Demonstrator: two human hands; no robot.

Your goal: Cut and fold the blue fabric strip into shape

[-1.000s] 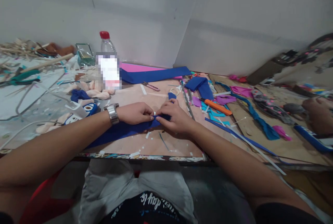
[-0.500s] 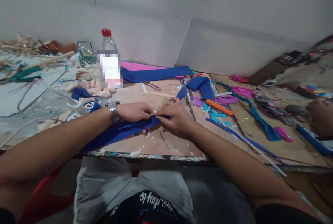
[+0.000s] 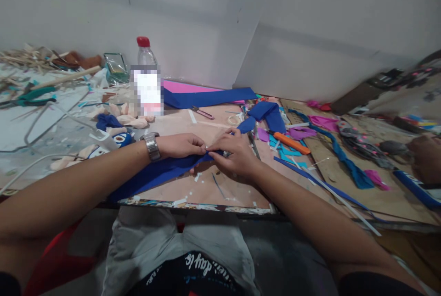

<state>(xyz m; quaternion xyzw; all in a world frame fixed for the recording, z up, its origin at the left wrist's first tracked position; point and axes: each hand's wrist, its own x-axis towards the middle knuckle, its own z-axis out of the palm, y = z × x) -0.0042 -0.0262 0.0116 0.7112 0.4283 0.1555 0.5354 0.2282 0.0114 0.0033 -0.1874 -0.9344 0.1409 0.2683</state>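
Observation:
A long blue fabric strip [image 3: 148,179] lies along the near part of the table, and both hands work on it. My left hand [image 3: 184,145], below a metal wristwatch [image 3: 151,146], is closed with its fingertips pinching the strip's upper edge. Close beside it, my right hand [image 3: 234,153] is closed on the same strip, thumb and fingers almost meeting the left fingertips. Something small and white shows between the fingertips, too small to name. Beyond the right hand, more blue fabric [image 3: 247,125] sticks out; whether it joins the held strip is hidden.
A bottle with a red cap [image 3: 143,42] stands at the back. Small pink-handled snips [image 3: 203,112] and an orange cutter [image 3: 292,143] lie on the table. Green-handled pliers [image 3: 36,97] rest at left among scraps. At the right edge another person's hand [image 3: 427,158] shows.
Both hands keep their pinch on the blue strip at nearly the same spot. Blue fabric beyond my right hand sits slightly differently. The view has shifted a little.

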